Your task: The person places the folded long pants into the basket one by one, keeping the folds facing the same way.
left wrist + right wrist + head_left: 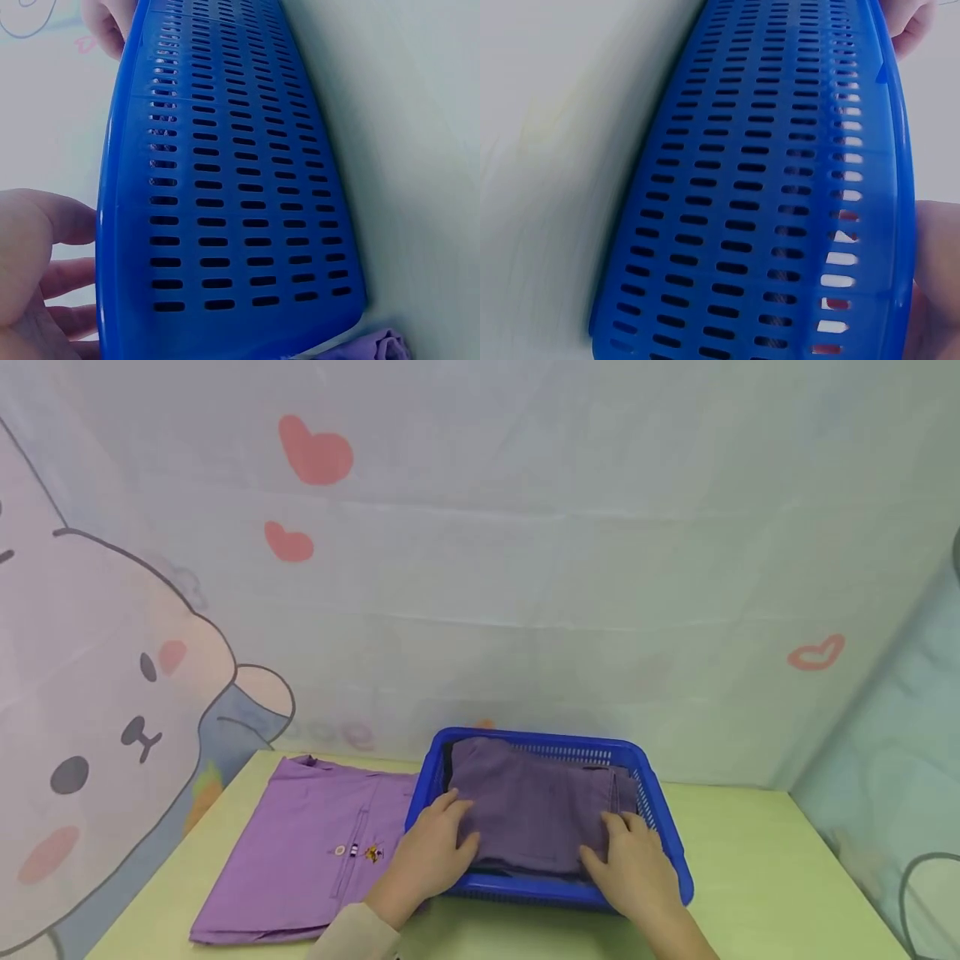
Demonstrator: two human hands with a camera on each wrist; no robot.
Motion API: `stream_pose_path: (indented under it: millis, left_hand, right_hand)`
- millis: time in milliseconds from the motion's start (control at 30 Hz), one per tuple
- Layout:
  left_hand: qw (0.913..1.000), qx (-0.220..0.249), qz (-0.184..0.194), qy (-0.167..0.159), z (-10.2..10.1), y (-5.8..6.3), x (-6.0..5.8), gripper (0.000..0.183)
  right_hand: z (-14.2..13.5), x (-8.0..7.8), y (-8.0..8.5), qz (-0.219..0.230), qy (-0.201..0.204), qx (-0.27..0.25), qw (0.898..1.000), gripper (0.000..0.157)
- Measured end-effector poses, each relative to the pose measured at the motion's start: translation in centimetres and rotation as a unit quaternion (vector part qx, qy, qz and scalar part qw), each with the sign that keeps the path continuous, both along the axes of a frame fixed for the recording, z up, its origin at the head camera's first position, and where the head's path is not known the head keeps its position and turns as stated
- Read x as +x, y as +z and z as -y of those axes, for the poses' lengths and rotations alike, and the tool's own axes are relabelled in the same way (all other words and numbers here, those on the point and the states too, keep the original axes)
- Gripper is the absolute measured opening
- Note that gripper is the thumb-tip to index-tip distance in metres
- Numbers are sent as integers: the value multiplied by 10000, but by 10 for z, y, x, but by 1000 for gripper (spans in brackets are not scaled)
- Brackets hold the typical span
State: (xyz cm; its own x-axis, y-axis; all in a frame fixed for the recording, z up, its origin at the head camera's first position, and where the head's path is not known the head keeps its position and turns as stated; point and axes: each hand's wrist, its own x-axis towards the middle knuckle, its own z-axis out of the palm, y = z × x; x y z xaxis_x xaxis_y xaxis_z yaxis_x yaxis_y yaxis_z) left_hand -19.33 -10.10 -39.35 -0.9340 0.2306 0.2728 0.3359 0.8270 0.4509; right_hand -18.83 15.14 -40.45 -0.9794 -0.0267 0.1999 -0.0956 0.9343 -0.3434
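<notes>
A folded dark purple garment lies in a blue plastic basket with slotted walls. My left hand reaches over the basket's near left rim, its fingers touching the garment's left side. On the opposite side my right hand rests on the garment's right part, with fingers spread and slightly bent. In the left wrist view the fingers of the left hand pass behind the basket wall, so their tips are hidden. The right wrist view shows only part of the right hand beyond the rim.
Left of the basket, a folded lilac garment with a button, a slit pocket and a small embroidered emblem lies on the pale yellow-green table. A printed cloth backdrop with hearts and a cartoon animal hangs behind the table.
</notes>
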Motion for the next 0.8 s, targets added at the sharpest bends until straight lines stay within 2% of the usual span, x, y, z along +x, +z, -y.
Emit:
stream_pose_path:
  millis: [133,300,667,800]
  left_hand:
    - [9998,-3,-210,-24,1,-1,2,40]
    - [9996,17,-280,14,4,0,7,40]
    - [9979,-63,-638,-4,9,2,13,38]
    - [9979,-134,-639,19,12,1,15,37]
  right_hand:
    - [3,3,1,-186,133,-18,9997,57]
    - [8,6,0,-207,183,26,9996,56]
    - [13,10,-4,-667,374,-43,9971,55]
    - [16,11,-5,-757,416,-100,9962,54]
